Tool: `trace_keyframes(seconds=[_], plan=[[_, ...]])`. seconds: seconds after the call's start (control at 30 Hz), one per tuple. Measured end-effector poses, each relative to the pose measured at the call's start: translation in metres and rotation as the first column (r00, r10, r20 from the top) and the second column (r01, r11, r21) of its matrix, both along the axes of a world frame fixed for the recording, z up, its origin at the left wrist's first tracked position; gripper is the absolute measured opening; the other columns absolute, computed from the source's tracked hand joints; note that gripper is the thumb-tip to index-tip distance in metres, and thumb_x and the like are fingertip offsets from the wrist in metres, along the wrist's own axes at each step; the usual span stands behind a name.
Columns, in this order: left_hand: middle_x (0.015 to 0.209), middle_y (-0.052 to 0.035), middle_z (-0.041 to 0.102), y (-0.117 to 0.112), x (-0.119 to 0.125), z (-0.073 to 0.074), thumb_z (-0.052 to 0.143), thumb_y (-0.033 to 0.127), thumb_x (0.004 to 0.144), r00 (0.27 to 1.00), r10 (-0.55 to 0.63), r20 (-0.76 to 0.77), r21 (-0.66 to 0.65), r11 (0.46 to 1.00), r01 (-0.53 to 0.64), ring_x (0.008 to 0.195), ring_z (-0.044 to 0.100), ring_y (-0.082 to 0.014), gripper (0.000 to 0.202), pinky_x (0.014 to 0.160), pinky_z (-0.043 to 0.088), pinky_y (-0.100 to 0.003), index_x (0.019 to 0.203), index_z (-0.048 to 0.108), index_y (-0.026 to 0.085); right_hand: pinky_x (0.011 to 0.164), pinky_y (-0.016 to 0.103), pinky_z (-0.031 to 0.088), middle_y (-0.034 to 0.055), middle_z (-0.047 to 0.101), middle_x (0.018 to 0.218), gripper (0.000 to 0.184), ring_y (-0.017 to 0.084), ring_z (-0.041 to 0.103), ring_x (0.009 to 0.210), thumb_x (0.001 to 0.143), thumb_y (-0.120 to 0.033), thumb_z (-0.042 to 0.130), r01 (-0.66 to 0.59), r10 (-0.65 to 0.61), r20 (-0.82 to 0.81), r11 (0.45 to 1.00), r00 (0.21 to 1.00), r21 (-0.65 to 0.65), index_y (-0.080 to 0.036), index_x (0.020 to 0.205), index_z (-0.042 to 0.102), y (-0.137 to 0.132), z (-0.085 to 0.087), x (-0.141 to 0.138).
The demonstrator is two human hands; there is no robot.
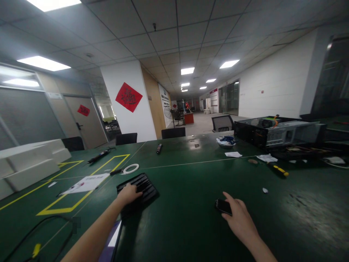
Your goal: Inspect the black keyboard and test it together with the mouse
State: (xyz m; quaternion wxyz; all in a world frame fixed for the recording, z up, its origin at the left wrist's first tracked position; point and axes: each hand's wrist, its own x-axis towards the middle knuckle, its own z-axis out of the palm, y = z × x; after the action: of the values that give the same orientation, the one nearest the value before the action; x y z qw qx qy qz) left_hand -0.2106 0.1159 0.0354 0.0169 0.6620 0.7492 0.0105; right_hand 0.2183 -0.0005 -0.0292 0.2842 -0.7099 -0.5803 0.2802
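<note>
White rectangular foam blocks [32, 171] are seen on the green tabletop [188, 225], followed by a white printed paper sheet [89, 183]. The left hand [128, 194] is laid over a black slotted plastic tray [149, 189], its fingers partly curled; whether anything is gripped cannot be made out. Farther right, a glossy black rectangular object [223, 206] is pinched above the tabletop by the right hand [241, 216], its index finger extended. A yellow-and-black-handled tool [279, 170] is placed near the black-and-silver metal computer case [286, 134].

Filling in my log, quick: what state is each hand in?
Left hand: on the black slotted tray; whether closed cannot be told.
Right hand: closed, holding a small black object.
</note>
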Motion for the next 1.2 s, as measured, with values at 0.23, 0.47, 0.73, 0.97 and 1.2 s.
trace_keyframes(seconds=[0.23, 0.47, 0.73, 0.97, 1.2], plan=[[0.075, -0.0124, 0.065, -0.001, 0.006, -0.004, 0.056, 0.035, 0.072, 1.0, 0.014, -0.002, 0.002, 1.0, -0.014, 0.079, 0.061, -0.0259, 0.025, 0.069, 0.043, -0.028, 0.063, 0.062, 0.012, 0.093, 0.045, 0.043, 0.0114, 0.044, 0.13, 0.063, 0.027, 0.049, 0.115, 0.072, -0.022, 0.05, -0.004, 0.004, 0.01, 0.998, 1.0, 0.056, -0.025, 0.133, 0.031, 0.003, -0.013, 0.003], [0.089, -0.0119, 0.064, -0.007, 0.033, 0.01, 0.046, 0.038, 0.08, 0.997, -0.002, 0.076, 0.115, 0.993, -0.007, 0.084, 0.059, -0.0223, 0.03, 0.073, 0.042, -0.027, 0.076, 0.062, 0.012, 0.093, 0.044, 0.044, 0.0095, 0.04, 0.133, 0.057, 0.026, 0.047, 0.117, 0.074, -0.021, 0.049, -0.013, 0.015, -0.101, 1.0, 0.995, 0.018, -0.026, 0.129, 0.037, -0.001, 0.002, -0.001], [0.086, -0.0058, 0.063, -0.083, 0.161, 0.007, 0.048, 0.053, 0.075, 0.387, -0.288, 0.876, 0.251, 0.957, 0.143, 0.077, 0.058, -0.0197, 0.04, 0.065, 0.046, -0.027, 0.093, 0.057, 0.018, 0.1, 0.038, 0.037, 0.0026, 0.046, 0.129, 0.049, 0.02, 0.044, 0.12, 0.073, -0.022, 0.051, -0.328, 0.378, -0.398, 0.925, 0.836, 0.191, -0.027, 0.122, 0.046, -0.024, 0.031, -0.036], [0.077, -0.0016, 0.055, -0.122, 0.212, -0.02, 0.061, 0.053, 0.067, -0.024, -0.307, 0.951, 0.305, 0.929, 0.207, 0.07, 0.051, -0.0157, 0.037, 0.064, 0.042, -0.025, 0.079, 0.055, 0.019, 0.102, 0.038, 0.033, 0.0063, 0.053, 0.119, 0.047, 0.022, 0.045, 0.116, 0.068, -0.016, 0.053, -0.377, 0.462, -0.372, 0.883, 0.805, 0.281, -0.021, 0.115, 0.054, -0.028, 0.03, -0.042], [0.099, -0.0069, 0.05, -0.125, 0.214, -0.035, 0.062, 0.045, 0.07, 0.067, -0.484, 0.873, 0.447, 0.846, 0.291, 0.086, 0.048, -0.0189, 0.03, 0.076, 0.038, -0.028, 0.075, 0.052, 0.017, 0.095, 0.04, 0.038, 0.0045, 0.061, 0.11, 0.043, 0.026, 0.049, 0.11, 0.062, -0.016, 0.055, -0.362, 0.456, -0.345, 0.882, 0.821, 0.303, -0.024, 0.103, 0.062, -0.017, 0.01, -0.043]])
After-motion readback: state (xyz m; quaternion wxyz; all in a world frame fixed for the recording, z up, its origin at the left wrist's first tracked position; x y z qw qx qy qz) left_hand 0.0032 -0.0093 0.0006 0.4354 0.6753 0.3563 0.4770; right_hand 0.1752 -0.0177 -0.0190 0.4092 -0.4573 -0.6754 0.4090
